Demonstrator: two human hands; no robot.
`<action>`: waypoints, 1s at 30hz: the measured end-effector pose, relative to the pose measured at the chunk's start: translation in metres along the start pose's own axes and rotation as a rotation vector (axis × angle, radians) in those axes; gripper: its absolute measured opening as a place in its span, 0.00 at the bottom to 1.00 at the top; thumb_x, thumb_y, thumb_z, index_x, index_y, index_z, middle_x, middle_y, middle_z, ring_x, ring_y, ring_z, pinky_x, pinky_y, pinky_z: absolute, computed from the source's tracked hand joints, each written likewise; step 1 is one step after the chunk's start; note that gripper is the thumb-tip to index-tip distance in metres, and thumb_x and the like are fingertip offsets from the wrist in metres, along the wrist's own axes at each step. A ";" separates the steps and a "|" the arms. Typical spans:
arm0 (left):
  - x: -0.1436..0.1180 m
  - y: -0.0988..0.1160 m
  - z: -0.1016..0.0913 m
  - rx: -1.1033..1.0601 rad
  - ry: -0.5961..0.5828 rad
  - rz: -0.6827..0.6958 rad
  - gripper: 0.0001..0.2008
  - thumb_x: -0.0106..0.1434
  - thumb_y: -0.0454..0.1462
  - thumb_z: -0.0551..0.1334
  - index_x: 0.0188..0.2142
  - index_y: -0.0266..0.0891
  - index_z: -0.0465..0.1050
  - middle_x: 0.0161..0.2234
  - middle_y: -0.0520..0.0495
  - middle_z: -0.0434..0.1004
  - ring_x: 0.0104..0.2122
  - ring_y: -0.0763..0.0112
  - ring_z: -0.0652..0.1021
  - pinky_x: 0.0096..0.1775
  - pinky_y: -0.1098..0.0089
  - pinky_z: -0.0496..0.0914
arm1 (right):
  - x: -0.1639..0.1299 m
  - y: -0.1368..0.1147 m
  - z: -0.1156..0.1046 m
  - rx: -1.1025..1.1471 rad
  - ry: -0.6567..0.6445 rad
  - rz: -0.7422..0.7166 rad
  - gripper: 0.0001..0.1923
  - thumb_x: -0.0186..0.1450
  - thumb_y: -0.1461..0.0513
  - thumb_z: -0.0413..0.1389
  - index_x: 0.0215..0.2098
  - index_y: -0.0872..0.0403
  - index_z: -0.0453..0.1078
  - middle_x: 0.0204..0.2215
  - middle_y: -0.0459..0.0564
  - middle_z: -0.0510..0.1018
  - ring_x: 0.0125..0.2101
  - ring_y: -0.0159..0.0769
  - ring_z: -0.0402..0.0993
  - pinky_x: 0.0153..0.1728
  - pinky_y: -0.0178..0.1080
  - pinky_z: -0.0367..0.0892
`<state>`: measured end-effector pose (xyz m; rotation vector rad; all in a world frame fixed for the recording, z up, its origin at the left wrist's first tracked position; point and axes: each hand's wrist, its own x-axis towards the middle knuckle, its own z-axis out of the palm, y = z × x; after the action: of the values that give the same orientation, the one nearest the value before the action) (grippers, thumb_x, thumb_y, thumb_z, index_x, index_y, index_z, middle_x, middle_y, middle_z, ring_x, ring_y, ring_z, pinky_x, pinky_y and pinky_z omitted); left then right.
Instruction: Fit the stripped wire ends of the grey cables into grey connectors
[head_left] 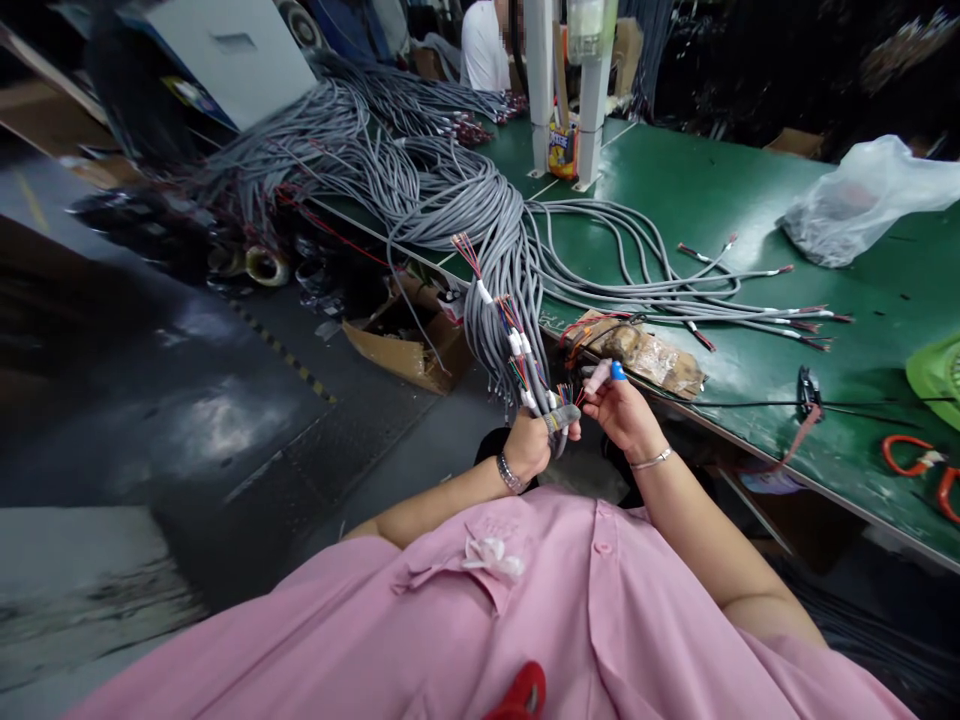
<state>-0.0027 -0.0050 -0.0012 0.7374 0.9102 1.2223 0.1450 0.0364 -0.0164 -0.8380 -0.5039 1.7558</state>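
Note:
My left hand [531, 446] is wrapped round a bunch of grey cables [536, 372], its thumb in a grey knitted cover. Thin coloured wires [565, 394] fan out of the cable ends just above the thumb. White sleeves sit on several cables where the grey jacket stops. My right hand [624, 412] is close beside it, fingertips pinched at the tips of these wires. One of its fingers has a pale cover and another a blue one [617, 371]. The cables run back from my left hand to a big grey heap [465, 195] over the table edge.
On the green table [690, 170] lie loose cable ends, a taped brown bundle [649, 358], a clear plastic bag [847, 205], orange-handled scissors [911, 455] and a green basket [937, 365]. An open cardboard box [409, 340] is below the edge. White posts [540, 90] rise behind; a person in white [484, 45] is beyond.

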 end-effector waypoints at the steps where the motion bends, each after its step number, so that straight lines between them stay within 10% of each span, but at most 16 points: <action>1: 0.001 -0.001 0.001 -0.015 0.008 0.005 0.13 0.49 0.41 0.70 0.22 0.35 0.69 0.18 0.50 0.73 0.18 0.73 0.73 0.24 0.70 0.69 | 0.000 0.000 0.001 -0.020 0.016 -0.031 0.17 0.59 0.48 0.60 0.31 0.53 0.71 0.27 0.46 0.77 0.23 0.29 0.69 0.24 0.32 0.70; 30: -0.001 -0.008 -0.014 0.020 -0.003 -0.006 0.14 0.49 0.42 0.71 0.26 0.32 0.74 0.21 0.47 0.76 0.22 0.70 0.77 0.27 0.69 0.71 | -0.003 0.017 -0.015 0.163 0.007 0.063 0.25 0.59 0.39 0.52 0.34 0.51 0.70 0.29 0.47 0.77 0.25 0.31 0.71 0.26 0.35 0.69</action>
<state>-0.0114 -0.0078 -0.0138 0.7521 0.9227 1.2076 0.1457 0.0270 -0.0369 -0.7517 -0.3276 1.8243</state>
